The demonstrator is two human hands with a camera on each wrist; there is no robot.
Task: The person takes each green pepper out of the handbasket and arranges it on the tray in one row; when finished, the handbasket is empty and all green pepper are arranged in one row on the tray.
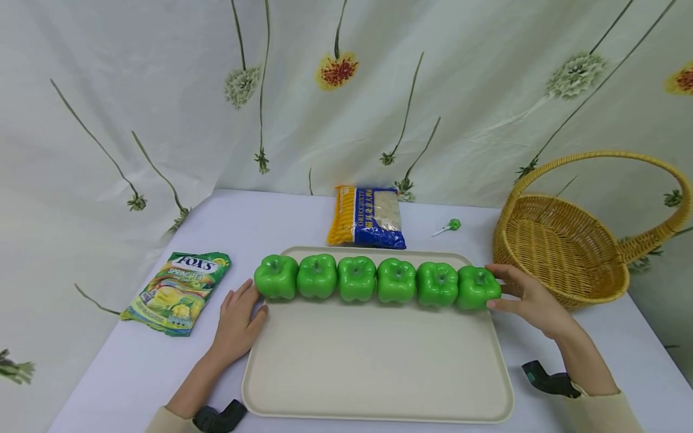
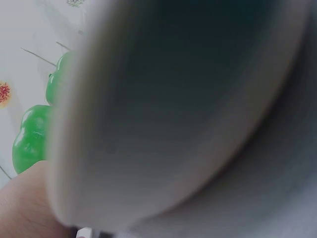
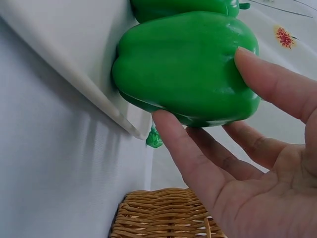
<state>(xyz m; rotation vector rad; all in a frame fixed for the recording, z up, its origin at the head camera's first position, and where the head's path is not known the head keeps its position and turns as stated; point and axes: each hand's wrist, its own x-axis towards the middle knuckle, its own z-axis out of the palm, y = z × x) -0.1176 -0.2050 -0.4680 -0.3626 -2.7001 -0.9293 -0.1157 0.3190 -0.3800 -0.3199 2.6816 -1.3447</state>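
Observation:
Green bell peppers stand in a row along the far side of a cream tray (image 1: pixel 379 361). At the right end of the row, my right hand (image 1: pixel 527 297) holds the last bell pepper (image 1: pixel 479 288), thumb and fingers spread around its outer side. That same pepper fills much of the right wrist view, with fingertips (image 3: pixel 161 119) against its skin. My left hand (image 1: pixel 236 322) lies along the tray's left edge, fingers extended, fingertips right at the leftmost bell pepper (image 1: pixel 276 276). In the left wrist view a blurred sleeve edge (image 2: pixel 64 188) hides most of this hand.
Right of the tray stands a wicker basket (image 1: pixel 560 240) with a tall handle. Behind the tray lie a blue and yellow pasta bag (image 1: pixel 368 218) and a green lollipop (image 1: pixel 453 225). A Fox's candy bag (image 1: pixel 181 291) lies left of the left hand. A floral cloth hangs behind.

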